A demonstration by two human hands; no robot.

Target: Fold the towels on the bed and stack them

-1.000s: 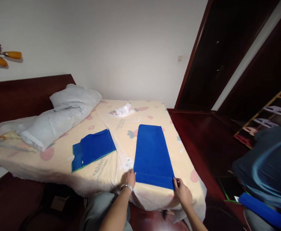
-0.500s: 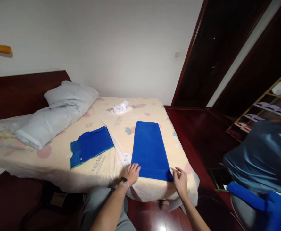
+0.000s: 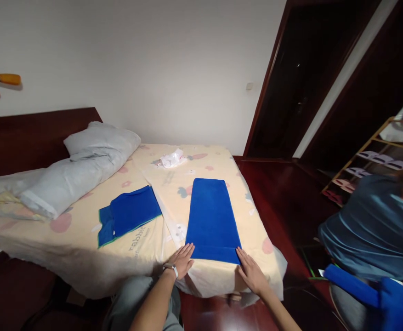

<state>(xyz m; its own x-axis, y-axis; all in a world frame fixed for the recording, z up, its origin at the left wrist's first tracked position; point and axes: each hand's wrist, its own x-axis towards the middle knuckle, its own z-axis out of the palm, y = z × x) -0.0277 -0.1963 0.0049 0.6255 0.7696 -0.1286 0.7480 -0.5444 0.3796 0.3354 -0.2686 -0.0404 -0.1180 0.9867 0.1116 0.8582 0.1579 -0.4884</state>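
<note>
A blue towel (image 3: 213,216) lies in a long folded strip on the bed (image 3: 252,230), its near end close to the bed's front edge. At its near left corner rests my left hand (image 3: 182,260), laid flat with fingers out and a watch on the wrist. My right hand (image 3: 251,270) lies on the near right corner, fingers stretched forward and nothing gripped. To the left, a second blue cloth (image 3: 135,209) with green edging is spread, partly folded over.
A crumpled white plastic bag (image 3: 172,158) sits farther back on the bed. A grey quilt (image 3: 80,170) is heaped by the headboard (image 3: 36,133). At right, a person in a blue shirt (image 3: 370,225) is beside a shoe rack (image 3: 370,147), with more blue cloth (image 3: 353,285) nearby.
My right hand has gone from pinching at the towel's near right corner to lying flat there. My left hand has flattened at the left corner. The view has shifted slightly.
</note>
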